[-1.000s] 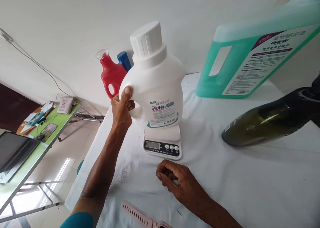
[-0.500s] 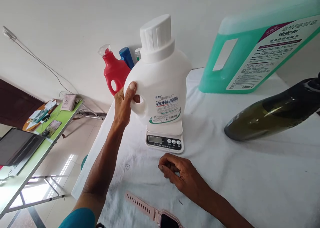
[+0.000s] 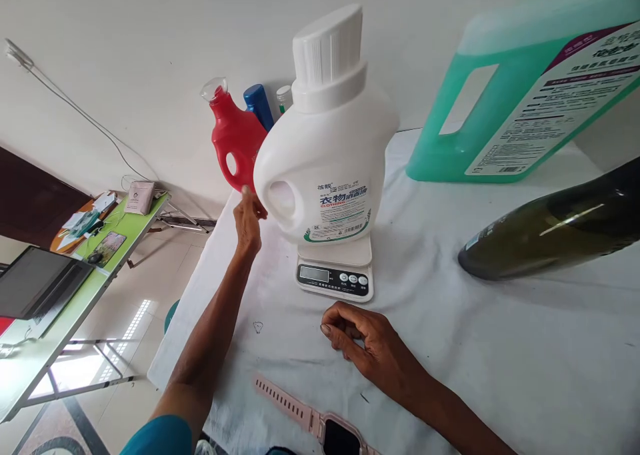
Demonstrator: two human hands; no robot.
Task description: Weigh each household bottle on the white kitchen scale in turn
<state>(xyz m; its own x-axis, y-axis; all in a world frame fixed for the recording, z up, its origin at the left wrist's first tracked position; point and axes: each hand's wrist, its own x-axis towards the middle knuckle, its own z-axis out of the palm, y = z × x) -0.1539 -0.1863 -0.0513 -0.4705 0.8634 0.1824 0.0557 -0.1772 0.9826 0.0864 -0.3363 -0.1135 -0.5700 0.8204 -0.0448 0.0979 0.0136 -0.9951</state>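
Observation:
A white jug of clothing disinfectant (image 3: 335, 148) with a ridged white cap stands on a small white kitchen scale (image 3: 334, 280). The scale's display looks blank. Just left of the jug's handle is my left hand (image 3: 249, 222), holding nothing, its thumb and bent fingers a little apart. My right hand (image 3: 367, 338) rests on the white cloth in front of the scale, fingers curled in and thumb against them, with nothing seen in it. A pink smartwatch (image 3: 340, 435) lies on the cloth near the front edge.
Behind the jug stand a red bottle (image 3: 237, 138), a blue bottle (image 3: 259, 105) and a small white-capped bottle (image 3: 285, 98). At right are a large green-liquid jug (image 3: 450, 150) and a dark olive bottle (image 3: 545, 232). A green table (image 3: 117, 232) with a laptop (image 3: 43, 292) is off left.
My left hand has let go of the white jug's handle and drawn off to its left. The jug now stands unheld on the scale. My right hand stays curled on the cloth.

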